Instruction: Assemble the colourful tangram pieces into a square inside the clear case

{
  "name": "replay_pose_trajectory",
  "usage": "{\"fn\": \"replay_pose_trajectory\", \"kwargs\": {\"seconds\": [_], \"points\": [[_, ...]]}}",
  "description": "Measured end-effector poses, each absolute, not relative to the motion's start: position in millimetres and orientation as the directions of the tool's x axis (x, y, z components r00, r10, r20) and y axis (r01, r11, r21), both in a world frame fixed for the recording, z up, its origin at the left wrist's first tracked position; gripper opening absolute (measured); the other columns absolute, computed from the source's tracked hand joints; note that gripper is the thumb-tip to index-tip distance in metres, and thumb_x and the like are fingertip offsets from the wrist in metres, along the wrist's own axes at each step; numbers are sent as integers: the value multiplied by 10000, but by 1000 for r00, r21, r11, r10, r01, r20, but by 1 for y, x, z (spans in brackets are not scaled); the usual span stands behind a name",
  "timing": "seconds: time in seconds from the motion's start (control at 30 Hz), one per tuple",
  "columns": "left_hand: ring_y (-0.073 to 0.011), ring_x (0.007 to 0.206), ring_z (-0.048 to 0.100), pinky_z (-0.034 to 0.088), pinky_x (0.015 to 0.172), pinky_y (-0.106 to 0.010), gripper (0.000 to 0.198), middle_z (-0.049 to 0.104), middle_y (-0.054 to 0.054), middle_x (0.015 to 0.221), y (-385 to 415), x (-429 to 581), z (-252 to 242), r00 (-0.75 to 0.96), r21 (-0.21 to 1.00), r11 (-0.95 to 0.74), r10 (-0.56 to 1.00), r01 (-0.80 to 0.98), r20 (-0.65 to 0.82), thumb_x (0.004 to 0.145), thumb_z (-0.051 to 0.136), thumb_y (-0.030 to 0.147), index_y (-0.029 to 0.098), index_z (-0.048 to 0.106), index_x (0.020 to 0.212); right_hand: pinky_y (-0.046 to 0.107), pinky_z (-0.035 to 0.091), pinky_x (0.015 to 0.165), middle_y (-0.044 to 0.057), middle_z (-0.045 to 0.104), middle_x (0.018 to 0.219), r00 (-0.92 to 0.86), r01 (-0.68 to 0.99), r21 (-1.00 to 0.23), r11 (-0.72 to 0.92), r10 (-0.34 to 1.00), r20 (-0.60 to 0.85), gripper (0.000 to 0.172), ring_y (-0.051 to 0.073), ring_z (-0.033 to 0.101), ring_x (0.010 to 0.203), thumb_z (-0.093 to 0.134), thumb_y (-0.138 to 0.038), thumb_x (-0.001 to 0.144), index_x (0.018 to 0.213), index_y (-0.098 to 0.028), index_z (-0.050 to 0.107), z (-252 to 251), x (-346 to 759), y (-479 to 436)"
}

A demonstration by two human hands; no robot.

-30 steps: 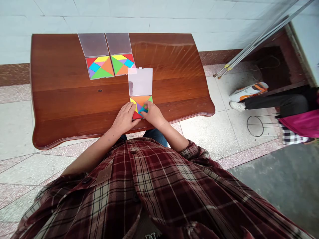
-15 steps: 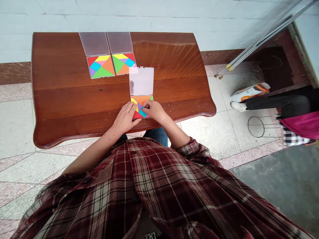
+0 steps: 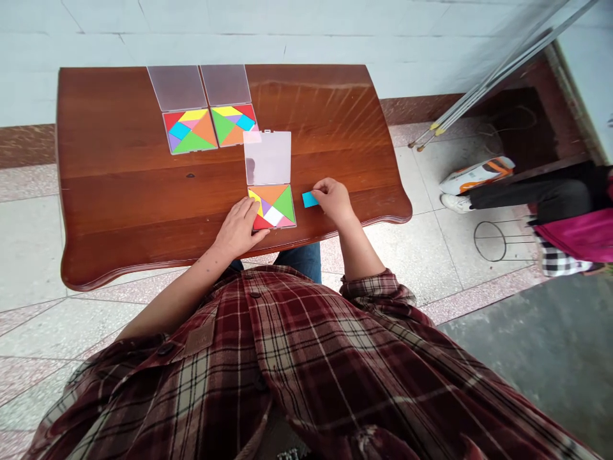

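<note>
Blue tangram piece [image 3: 310, 200] pinched by right hand [image 3: 334, 201], just beside the tangram case [image 3: 267, 158], near the table edge [image 3: 383, 218]

My right hand [image 3: 334, 200] pinches a blue tangram square [image 3: 310, 200] on the table [image 3: 119, 211], just beside the open plastic case [image 3: 267, 158], whose coloured pieces [image 3: 272, 207] my left hand [image 3: 238, 228] rests against.

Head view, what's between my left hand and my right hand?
In the head view, the tangram case holding coloured pieces lies next to the left hand, then a blue tangram piece at the right hand.
</note>
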State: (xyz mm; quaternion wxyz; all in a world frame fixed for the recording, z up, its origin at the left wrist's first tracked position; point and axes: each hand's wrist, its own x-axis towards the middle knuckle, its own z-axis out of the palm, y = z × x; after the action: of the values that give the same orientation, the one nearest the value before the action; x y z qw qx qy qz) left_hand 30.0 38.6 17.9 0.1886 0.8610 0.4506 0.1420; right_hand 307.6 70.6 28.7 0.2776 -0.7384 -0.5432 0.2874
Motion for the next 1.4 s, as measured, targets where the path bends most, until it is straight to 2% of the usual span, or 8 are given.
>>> {"fn": "replay_pose_trajectory", "kwargs": {"seconds": [0.1, 0.2, 0.4, 0.63, 0.9, 1.03, 1.3, 1.4], "points": [[-361, 1434, 431, 345, 1229, -542, 664, 477, -211, 1513, 38, 30, 18, 552, 457, -524, 829, 719, 83, 895, 643, 387, 104, 419, 1453, 406, 495, 867, 87, 667, 964, 307, 774, -552, -309, 947, -99, 137, 215, 622, 850, 571, -205, 817, 933, -175, 637, 30, 311, 65], [-362, 1440, 424, 342, 1229, -546, 665, 472, -209, 1518, 38, 30, 18, 554, 456, -526, 828, 718, 83, 895, 642, 384, 110, 416, 1457, 446, 489, 929, 162, 629, 1214, 265, 861, -446, -243, 964, -13, 308, 262, 632, 993, 577, -240, 866, 1157, -154, 628, 36, 287, 57], [-368, 1455, 406, 331, 1235, -545, 693, 455, -241, 1523, 38, 29, 17, 546, 457, -517, 834, 724, 78, 884, 653, 386, 72, 416, 1455, 496, 452, 1027, 211, 633, 1234, -4, 936, -351, -19, 998, -64, 560, 342, 573, 1163, 680, -317, 835, 1334, -93, 556, 38, 232, 48], [-368, 1459, 398, 320, 1243, -533, 684, 447, -253, 1527, 38, 31, 18, 553, 460, -518, 830, 721, 69, 883, 654, 374, 52, 428, 1442, 483, 456, 1007, 281, 646, 1211, -1, 966, -257, -35, 990, -140, 503, 359, 603, 1130, 560, -243, 882, 1324, -5, 543, 46, 219, 48], [-383, 1447, 408, 318, 1243, -535, 673, 466, -271, 1504, 38, 31, 19, 564, 452, -532, 822, 716, 73, 886, 652, 373, 14, 446, 1417, 367, 523, 831, 229, 735, 1082, 79, 970, -208, -127, 972, -222, 459, 277, 707, 930, 383, -181, 956, 1381, -50, 497, 61, 221, 42], [-368, 1442, 422, 321, 1242, -540, 641, 478, -238, 1506, 38, 31, 18, 566, 456, -537, 820, 710, 85, 895, 637, 371, 67, 447, 1426, 396, 524, 823, 212, 744, 1051, 131, 951, -246, -187, 965, -228, 472, 295, 713, 921, 369, -154, 947, 1394, -75, 498, 60, 234, 43], [-368, 1446, 419, 334, 1236, -540, 640, 471, -231, 1518, 39, 30, 16, 569, 437, -546, 817, 715, 89, 907, 621, 393, 82, 440, 1436, 416, 512, 905, 129, 739, 1036, 222, 840, -502, -204, 975, -25, 425, 262, 680, 943, 449, -173, 867, 1254, -120, 618, 46, 288, 63], [-366, 1442, 425, 338, 1234, -539, 639, 474, -224, 1518, 39, 29, 15, 564, 438, -542, 821, 717, 93, 906, 623, 394, 90, 442, 1438, 411, 503, 906, 126, 727, 1036, 278, 822, -507, -257, 960, -36, 391, 248, 668, 941, 463, -179, 869, 1217, -126, 633, 36, 307, 69]]}}
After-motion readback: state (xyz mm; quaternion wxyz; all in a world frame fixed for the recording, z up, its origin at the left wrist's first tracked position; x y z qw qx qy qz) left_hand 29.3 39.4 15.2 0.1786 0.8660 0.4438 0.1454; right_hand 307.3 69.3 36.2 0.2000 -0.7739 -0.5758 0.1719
